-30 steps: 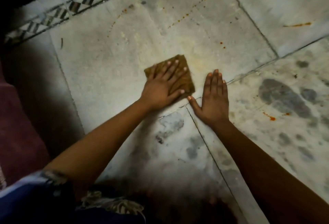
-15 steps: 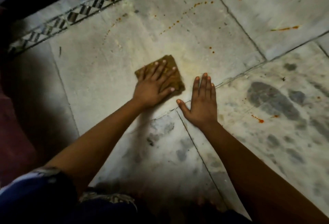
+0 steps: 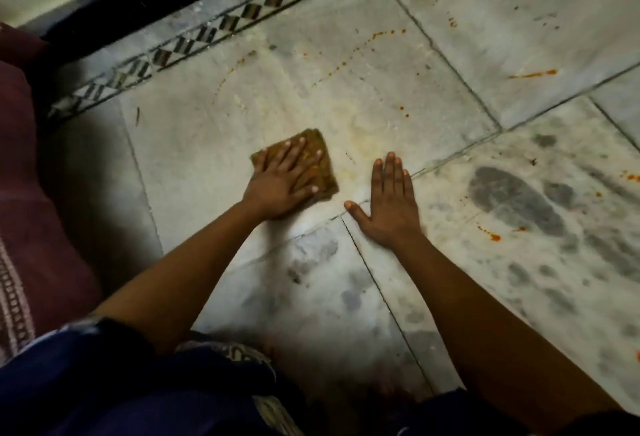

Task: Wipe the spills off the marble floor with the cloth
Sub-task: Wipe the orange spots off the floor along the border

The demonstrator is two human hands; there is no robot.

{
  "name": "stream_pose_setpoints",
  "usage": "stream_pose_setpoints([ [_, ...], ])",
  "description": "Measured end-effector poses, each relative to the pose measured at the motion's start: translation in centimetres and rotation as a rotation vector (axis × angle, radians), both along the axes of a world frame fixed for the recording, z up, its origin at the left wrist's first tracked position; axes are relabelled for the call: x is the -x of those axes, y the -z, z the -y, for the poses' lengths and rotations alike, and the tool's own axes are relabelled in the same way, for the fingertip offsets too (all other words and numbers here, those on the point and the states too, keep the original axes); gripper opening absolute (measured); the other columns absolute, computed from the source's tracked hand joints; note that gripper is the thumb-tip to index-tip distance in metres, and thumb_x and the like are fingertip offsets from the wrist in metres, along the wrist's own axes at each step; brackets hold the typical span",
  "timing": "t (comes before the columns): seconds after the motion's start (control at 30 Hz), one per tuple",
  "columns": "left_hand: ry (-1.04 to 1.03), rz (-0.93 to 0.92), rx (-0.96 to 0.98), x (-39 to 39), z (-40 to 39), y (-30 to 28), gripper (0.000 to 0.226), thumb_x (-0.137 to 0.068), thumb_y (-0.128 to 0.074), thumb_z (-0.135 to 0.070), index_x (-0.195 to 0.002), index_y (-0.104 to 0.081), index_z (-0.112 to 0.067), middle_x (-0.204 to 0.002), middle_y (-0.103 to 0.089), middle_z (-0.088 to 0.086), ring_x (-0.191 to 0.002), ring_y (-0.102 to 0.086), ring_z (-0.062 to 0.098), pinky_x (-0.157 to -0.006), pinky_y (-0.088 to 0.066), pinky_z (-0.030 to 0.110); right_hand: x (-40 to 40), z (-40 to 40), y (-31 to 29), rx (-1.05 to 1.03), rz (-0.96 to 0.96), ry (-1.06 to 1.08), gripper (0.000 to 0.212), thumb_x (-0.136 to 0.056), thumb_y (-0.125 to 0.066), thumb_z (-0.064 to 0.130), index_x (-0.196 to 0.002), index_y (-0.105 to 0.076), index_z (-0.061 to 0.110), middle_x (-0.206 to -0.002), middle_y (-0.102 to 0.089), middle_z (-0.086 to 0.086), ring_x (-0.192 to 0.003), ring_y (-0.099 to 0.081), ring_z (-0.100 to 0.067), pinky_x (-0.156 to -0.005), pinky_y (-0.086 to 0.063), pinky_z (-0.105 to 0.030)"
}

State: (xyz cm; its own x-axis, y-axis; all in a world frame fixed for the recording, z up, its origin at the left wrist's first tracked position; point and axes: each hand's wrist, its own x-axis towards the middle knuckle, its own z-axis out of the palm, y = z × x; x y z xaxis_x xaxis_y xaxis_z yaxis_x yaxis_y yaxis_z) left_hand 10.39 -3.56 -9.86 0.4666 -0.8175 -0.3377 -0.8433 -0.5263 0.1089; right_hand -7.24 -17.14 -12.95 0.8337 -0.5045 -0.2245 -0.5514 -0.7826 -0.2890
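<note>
Head view, wide-angle, looking fwd/down at floor (image 3: 214,144): pale marble slabs w/ dark joints, grey mottling on lower-right slabs.

L hand (image 3: 282,182): palm down, fingers spread flat on cloth (image 3: 313,155). Not pinching or gripping, just pressing it to the floor. Cloth = brown, folded approx square, lying on the centre slab; far edge and right corner stick out past the fingers.

R hand (image 3: 389,203): palm flat on bare marble, fingers together and straight, thumb out to the left. Holds nothing. Sits just right of cloth, not touching it; heel lies across a joint betw slabs.

Spills:
- dotted orange-red arc (image 3: 360,52) on centre slab, well beyond cloth
- 2 small drops (image 3: 404,111) beyond R hand
- orange streak (image 3: 535,73) on far-right slab
- red drops (image 3: 493,235) on mottled slab, right of R wrist
- yellowish smear (image 3: 356,130) on marble betw cloth and the arc; edges vague, can't tell extent

Other:
- border strip (image 3: 221,25), black/white diamond inlay, runs diagonally along far side of slabs; dark band beyond it
- maroon fabric (image 3: 24,193) at left edge w/ pale patterned stripe, lower part
- dark blue garment (image 3: 104,383) at bottom of frame, nearest the camera

Both forearms bare, reaching fwd from bottom of frame. Slight blur at cloth's near-right edge
</note>
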Motion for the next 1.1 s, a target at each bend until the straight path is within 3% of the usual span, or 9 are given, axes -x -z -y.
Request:
stream_pose_setpoints([
  [0.17,-0.338,-0.054,-0.017,-5.6,1.2,0.2,0.064,-0.092,-0.034,-0.06,-0.147,-0.006,-0.042,-0.158,0.012,-0.002,-0.146,0.007,0.024,-0.113,0.005,0.053,-0.1,-0.2,0.1,0.011,-0.001,0.011,0.099,-0.075,0.001,0.069,-0.146,0.01,0.002,-0.155,0.015,-0.019,-0.144,0.015,-0.029,-0.112,0.016,-0.033],
  [0.27,-0.19,-0.058,-0.007,-4.6,3.4,0.3,0.066,-0.092,-0.033,-0.058,-0.148,-0.004,-0.038,-0.158,0.011,0.0,-0.145,0.007,0.027,-0.111,0.004,0.056,-1.0,-1.5,-0.1,0.022,0.018,0.03,0.096,-0.078,-0.002,0.067,-0.147,0.006,0.001,-0.156,0.011,-0.019,-0.145,0.011,-0.028,-0.114,0.012,-0.033],
  [0.33,-0.039,-0.034,0.058,-3.2,1.4,0.5,0.066,-0.093,-0.034,-0.057,-0.148,-0.004,-0.037,-0.159,0.008,0.001,-0.146,0.007,0.025,-0.112,0.007,0.051,-2.2,-2.2,-0.3,0.032,0.021,0.024,0.094,-0.079,-0.003,0.067,-0.147,0.005,0.002,-0.156,0.009,-0.018,-0.145,0.009,-0.028,-0.113,0.012,-0.032],
  [0.4,-0.015,-0.031,0.111,-3.0,-2.9,0.9,0.065,-0.092,-0.032,-0.059,-0.147,-0.006,-0.039,-0.159,0.005,-0.001,-0.146,0.005,0.022,-0.112,0.01,0.043,-4.0,-2.7,-0.6,0.044,0.031,-0.001,0.094,-0.078,-0.003,0.066,-0.147,0.004,0.002,-0.156,0.008,-0.018,-0.145,0.008,-0.028,-0.114,0.011,-0.032],
  [0.53,-0.283,-0.028,0.125,-6.7,-11.3,1.2,0.071,-0.08,-0.015,-0.066,-0.146,-0.011,-0.041,-0.159,-0.001,-0.003,-0.146,0.0,0.019,-0.112,0.007,0.04,-7.1,-3.8,-1.2,0.064,0.029,-0.022,0.096,-0.078,-0.003,0.067,-0.147,0.0,0.0,-0.156,0.006,-0.02,-0.145,0.005,-0.03,-0.114,0.009,-0.033],
  [0.7,-0.605,-0.018,0.059,-16.5,-12.6,0.4,0.057,-0.096,-0.036,-0.046,-0.148,-0.015,-0.035,-0.159,0.0,-0.001,-0.146,0.0,0.021,-0.114,0.003,0.05,-8.9,-2.1,-2.0,0.097,0.017,-0.065,0.107,-0.073,0.009,0.077,-0.147,0.001,0.001,-0.156,0.006,-0.017,-0.145,0.005,-0.027,-0.114,0.009,-0.032],
  [0.83,-0.505,-0.032,0.117,-16.1,-7.9,0.9,0.059,-0.097,-0.032,-0.048,-0.149,-0.011,-0.031,-0.159,0.003,0.001,-0.146,0.004,0.024,-0.112,0.009,0.051,-11.1,-2.2,-0.7,0.084,0.002,0.005,0.093,-0.079,-0.001,0.064,-0.148,0.001,0.002,-0.157,0.005,-0.018,-0.146,0.004,-0.028,-0.115,0.007,-0.033],
  [0.97,-0.265,-0.027,0.175,-10.1,-11.2,1.4,0.066,-0.088,-0.023,-0.059,-0.147,-0.013,-0.032,-0.158,-0.001,-0.002,-0.146,0.001,0.021,-0.112,0.013,0.039,-12.0,-3.3,1.3,0.125,0.052,0.092,0.084,-0.088,-0.015,0.057,-0.148,-0.01,-0.001,-0.155,-0.008,-0.022,-0.145,-0.009,-0.032,-0.116,0.0,-0.037],
  [1.1,-0.38,0.06,0.147,-12.0,-15.3,2.0,0.072,-0.08,-0.019,-0.063,-0.144,-0.006,-0.033,-0.156,-0.006,-0.001,-0.145,-0.009,0.024,-0.113,0.003,0.043,-12.0,-3.2,1.4,0.166,0.107,0.109,0.08,-0.09,-0.024,0.054,-0.147,-0.013,-0.002,-0.155,-0.013,-0.022,-0.144,-0.014,-0.032,-0.116,-0.002,-0.037],
])
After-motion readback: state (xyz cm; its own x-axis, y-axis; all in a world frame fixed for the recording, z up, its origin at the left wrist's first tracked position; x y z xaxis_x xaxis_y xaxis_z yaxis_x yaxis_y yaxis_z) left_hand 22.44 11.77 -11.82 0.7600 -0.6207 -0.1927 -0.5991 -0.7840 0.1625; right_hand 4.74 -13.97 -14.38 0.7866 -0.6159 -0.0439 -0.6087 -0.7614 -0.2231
